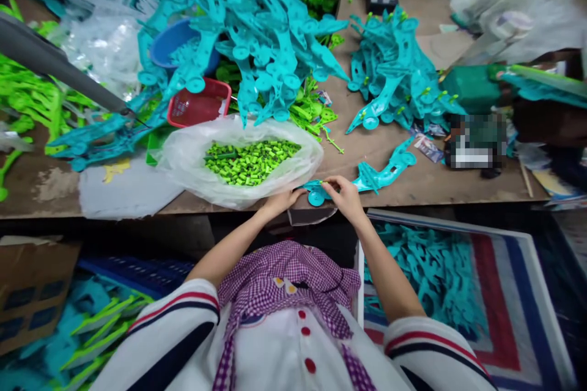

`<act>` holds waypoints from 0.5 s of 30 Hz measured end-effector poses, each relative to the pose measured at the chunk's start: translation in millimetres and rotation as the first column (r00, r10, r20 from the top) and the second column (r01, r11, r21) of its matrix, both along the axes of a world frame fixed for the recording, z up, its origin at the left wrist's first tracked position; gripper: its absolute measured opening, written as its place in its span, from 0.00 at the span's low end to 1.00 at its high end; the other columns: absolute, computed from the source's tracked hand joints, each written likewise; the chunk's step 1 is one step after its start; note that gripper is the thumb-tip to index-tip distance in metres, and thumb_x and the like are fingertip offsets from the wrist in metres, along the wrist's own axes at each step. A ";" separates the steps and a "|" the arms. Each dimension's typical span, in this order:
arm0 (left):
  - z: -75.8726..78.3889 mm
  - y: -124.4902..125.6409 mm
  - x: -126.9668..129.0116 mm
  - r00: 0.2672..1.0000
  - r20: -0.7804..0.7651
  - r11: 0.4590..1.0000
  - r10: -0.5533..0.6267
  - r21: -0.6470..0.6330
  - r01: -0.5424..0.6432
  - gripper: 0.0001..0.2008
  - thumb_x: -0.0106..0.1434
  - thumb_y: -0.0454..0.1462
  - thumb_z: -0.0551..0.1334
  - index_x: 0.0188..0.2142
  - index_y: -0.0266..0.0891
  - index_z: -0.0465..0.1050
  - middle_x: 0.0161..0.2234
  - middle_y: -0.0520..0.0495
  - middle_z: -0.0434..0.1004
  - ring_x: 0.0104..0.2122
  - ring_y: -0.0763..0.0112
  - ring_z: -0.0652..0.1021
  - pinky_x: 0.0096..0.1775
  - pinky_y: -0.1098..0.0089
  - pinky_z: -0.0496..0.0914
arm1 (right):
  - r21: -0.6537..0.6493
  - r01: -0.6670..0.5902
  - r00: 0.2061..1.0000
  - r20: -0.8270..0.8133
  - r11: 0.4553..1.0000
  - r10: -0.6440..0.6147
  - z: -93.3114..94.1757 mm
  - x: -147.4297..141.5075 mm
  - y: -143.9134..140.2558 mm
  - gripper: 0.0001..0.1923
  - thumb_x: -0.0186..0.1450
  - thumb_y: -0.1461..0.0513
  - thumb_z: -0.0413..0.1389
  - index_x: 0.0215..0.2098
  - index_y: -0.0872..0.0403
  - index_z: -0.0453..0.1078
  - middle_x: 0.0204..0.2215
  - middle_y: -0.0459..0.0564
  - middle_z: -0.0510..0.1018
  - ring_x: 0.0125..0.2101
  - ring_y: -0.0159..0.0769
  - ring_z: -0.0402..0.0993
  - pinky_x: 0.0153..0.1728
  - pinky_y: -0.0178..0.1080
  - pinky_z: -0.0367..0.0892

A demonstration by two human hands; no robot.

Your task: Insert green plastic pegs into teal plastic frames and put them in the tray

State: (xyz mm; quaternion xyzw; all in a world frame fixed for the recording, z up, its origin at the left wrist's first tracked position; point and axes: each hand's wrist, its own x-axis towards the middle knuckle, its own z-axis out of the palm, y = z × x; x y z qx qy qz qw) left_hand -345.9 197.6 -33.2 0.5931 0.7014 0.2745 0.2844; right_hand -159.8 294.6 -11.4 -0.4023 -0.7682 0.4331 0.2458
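While both my hands meet at the near edge of the surface (413,186), I work on one teal part (367,178) that lies flat there, its round end just under my fingers. My left hand (282,200) pins that round end, its grip closed lightly on the part's rim. My right hand (345,194) pinches at the top of the same end; something small and green seems to sit between thumb and forefinger, though it is too small for me to be sure.

As I judge it, doing this well means keeping the part flat and pinned with the left so it cannot swivel, and bringing the right straight down over the hole, not at a slant. I would keep my wrists low and close to the edge, since the part's tail reaches away to the right and could catch on the litter there.

Just beyond my left hand, touching it or nearly, is the bag (183,159) of green pegs (250,162), its mouth open towards me, so a short reach serves. Further off, to the right, lies a pile (394,70) of teal parts with green pegs already showing. Furthest, a bigger heap (261,36) of bare ones covers a red basket (197,104).
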 end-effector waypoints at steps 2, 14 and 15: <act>-0.8 1.3 0.2 1.000 0.020 1.000 0.002 -0.016 -0.001 0.18 0.66 0.45 0.59 0.53 0.45 0.74 0.58 0.47 0.72 0.62 0.56 0.66 0.64 0.51 0.55 | 0.019 -0.028 0.999 0.018 0.999 0.027 -1.8 1.5 -3.8 0.17 0.64 0.47 0.55 0.36 0.52 0.74 0.31 0.49 0.79 0.31 0.37 0.73 0.36 0.41 0.69; -1.6 2.1 1.0 0.995 0.099 1.000 -0.002 -0.016 0.004 0.18 0.65 0.43 0.60 0.54 0.46 0.74 0.57 0.48 0.73 0.61 0.56 0.68 0.64 0.51 0.56 | 0.135 -0.079 0.993 0.102 0.988 0.065 -1.8 -0.7 -7.5 0.16 0.67 0.49 0.51 0.39 0.50 0.73 0.35 0.51 0.79 0.36 0.41 0.74 0.39 0.42 0.68; -1.5 2.1 1.0 0.995 0.104 1.000 -0.001 -0.012 0.002 0.18 0.65 0.43 0.60 0.53 0.45 0.74 0.57 0.47 0.73 0.60 0.55 0.68 0.64 0.51 0.56 | 0.139 -0.083 0.992 0.102 0.987 0.069 -1.3 -0.2 -7.3 0.16 0.68 0.49 0.51 0.39 0.50 0.73 0.35 0.51 0.78 0.36 0.41 0.74 0.39 0.42 0.68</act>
